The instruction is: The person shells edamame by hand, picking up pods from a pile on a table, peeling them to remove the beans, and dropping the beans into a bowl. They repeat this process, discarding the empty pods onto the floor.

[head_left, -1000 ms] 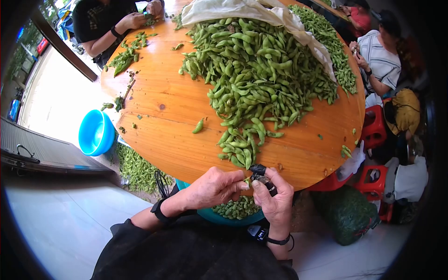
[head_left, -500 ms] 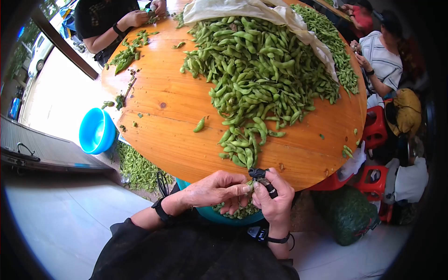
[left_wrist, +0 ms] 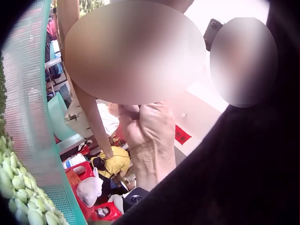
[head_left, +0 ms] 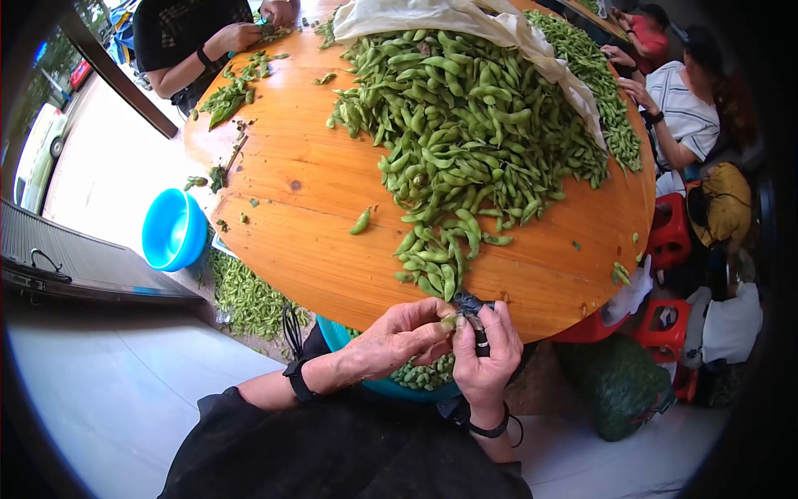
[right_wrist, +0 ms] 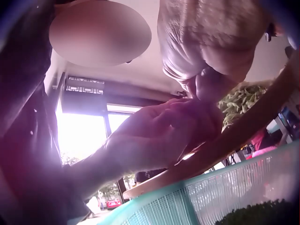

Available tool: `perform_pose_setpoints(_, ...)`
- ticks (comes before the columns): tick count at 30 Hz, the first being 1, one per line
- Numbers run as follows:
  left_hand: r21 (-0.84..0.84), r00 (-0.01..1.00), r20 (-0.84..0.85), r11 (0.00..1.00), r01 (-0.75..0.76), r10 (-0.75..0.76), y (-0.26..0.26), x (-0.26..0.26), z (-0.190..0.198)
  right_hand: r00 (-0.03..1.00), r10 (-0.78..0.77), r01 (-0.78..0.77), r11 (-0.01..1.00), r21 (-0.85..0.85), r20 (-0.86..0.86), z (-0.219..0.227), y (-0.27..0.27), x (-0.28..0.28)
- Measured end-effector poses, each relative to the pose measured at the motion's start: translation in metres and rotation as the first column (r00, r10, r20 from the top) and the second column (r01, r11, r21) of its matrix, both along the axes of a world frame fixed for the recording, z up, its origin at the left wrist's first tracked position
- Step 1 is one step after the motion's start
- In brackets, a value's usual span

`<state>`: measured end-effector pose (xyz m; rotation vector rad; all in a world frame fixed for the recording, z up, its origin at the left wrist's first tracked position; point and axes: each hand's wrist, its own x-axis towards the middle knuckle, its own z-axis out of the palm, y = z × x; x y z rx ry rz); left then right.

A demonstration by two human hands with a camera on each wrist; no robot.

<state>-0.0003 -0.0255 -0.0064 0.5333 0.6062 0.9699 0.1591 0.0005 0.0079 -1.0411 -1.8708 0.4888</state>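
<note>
Both hands meet over a teal basket (head_left: 331, 333) of shelled beans, at the near edge of the wooden table. My left hand (head_left: 407, 334) pinches a green soybean pod (head_left: 450, 321) between thumb and fingers. My right hand (head_left: 489, 353) pinches the pod's other end, its thumb close to the left fingertips. Black wrapping (head_left: 472, 303) covers a right fingertip, and a black band circles a finger lower down. In the right wrist view the left hand (right_wrist: 164, 131) meets the right hand (right_wrist: 211, 42); the pod is hidden there. Shelled beans (left_wrist: 23, 192) fill the basket in the left wrist view.
A large heap of pods (head_left: 474, 125) covers the middle of the wooden table (head_left: 316, 241), partly under a pale cloth (head_left: 449, 17). One loose pod (head_left: 361, 220) lies apart. A blue basin (head_left: 174, 230) and more pods (head_left: 245, 291) are at the left. Red stools (head_left: 667, 233) and people are at the right.
The left fingers opened out slightly half a second ago and now pinch closer to the right thumb. The right fingers are curled in more. The right person's hands have moved towards the table.
</note>
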Motion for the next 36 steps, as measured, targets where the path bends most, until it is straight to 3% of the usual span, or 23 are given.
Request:
perform_pose_setpoints(3,0.029,1.000,0.012,0.999,0.022,-0.022,-0.002,-0.002,-0.002,0.998,0.017,-0.025,0.993,-0.113,-0.066,-0.002,-0.001,0.002)
perform_pose_setpoints(4,-0.032,1.000,-0.020,0.999,0.023,-0.023,-0.003,-0.002,0.002,0.998,0.017,-0.025,0.993,-0.114,-0.063,-0.003,-0.001,0.004)
perform_pose_setpoints(6,-0.094,0.998,-0.056,0.995,0.019,-0.025,-0.005,-0.002,0.003,0.992,-0.015,-0.021,0.959,-0.284,-0.124,-0.003,0.001,0.006)
perform_pose_setpoints(9,-0.086,0.995,-0.105,0.996,-0.006,-0.003,-0.005,-0.003,0.000,0.992,-0.010,-0.024,0.965,-0.261,-0.128,-0.004,0.002,0.007)
perform_pose_setpoints(11,-0.057,1.000,0.020,0.998,-0.002,0.003,-0.001,-0.004,0.001,0.991,-0.009,-0.024,0.968,-0.249,-0.131,-0.006,0.003,0.007)
perform_pose_setpoints(19,-0.015,0.999,0.047,1.000,-0.008,0.009,-0.001,-0.003,0.002,0.987,0.154,-0.157,0.983,-0.091,-0.044,0.007,0.008,0.010)
perform_pose_setpoints(24,0.020,0.987,0.157,1.000,-0.019,0.016,-0.004,-0.004,-0.007,0.990,0.144,-0.144,0.989,-0.045,-0.010,0.011,0.003,0.003)
perform_pose_setpoints(26,-0.022,0.996,0.078,0.999,-0.037,0.038,-0.004,-0.003,0.001,0.989,0.058,-0.074,0.990,-0.118,-0.134,-0.002,0.006,0.012)
perform_pose_setpoints(27,0.005,0.999,0.038,1.000,0.008,-0.008,-0.006,-0.003,0.000,0.962,-0.063,-0.059,0.903,-0.426,-0.266,-0.014,0.001,0.022)
perform_pose_setpoints(28,0.073,0.992,-0.046,0.990,0.123,-0.120,-0.008,-0.008,0.001,0.848,-0.207,-0.165,0.772,-0.614,-0.488,-0.003,-0.001,0.023)
perform_pose_setpoints(30,0.175,0.897,-0.316,0.911,0.374,-0.308,-0.013,-0.014,0.004,0.799,-0.255,-0.211,0.728,-0.652,-0.544,0.015,0.000,0.049)
perform_pose_setpoints(31,0.174,0.899,-0.317,0.913,0.370,-0.303,-0.015,-0.019,0.005,0.905,-0.128,-0.172,0.763,-0.623,-0.406,0.018,0.001,0.079)
perform_pose_setpoints(32,0.326,0.851,-0.464,0.846,0.422,-0.246,-0.016,-0.025,0.006,0.970,-0.004,-0.142,0.800,-0.582,-0.241,0.021,0.001,0.114)
perform_pose_setpoints(33,0.453,0.791,-0.591,0.747,0.487,-0.158,-0.016,-0.029,0.008,0.984,0.165,-0.174,0.793,-0.584,-0.070,0.029,0.003,0.148)
perform_pose_setpoints(34,0.453,0.792,-0.591,0.747,0.486,-0.156,-0.014,-0.032,0.012,0.940,0.324,-0.203,0.780,-0.592,0.104,0.037,0.000,0.171)
perform_pose_setpoints(36,0.534,0.728,-0.651,0.812,0.236,0.216,-0.007,-0.037,0.022,0.937,0.053,0.202,0.725,-0.659,0.346,0.048,-0.015,0.183)
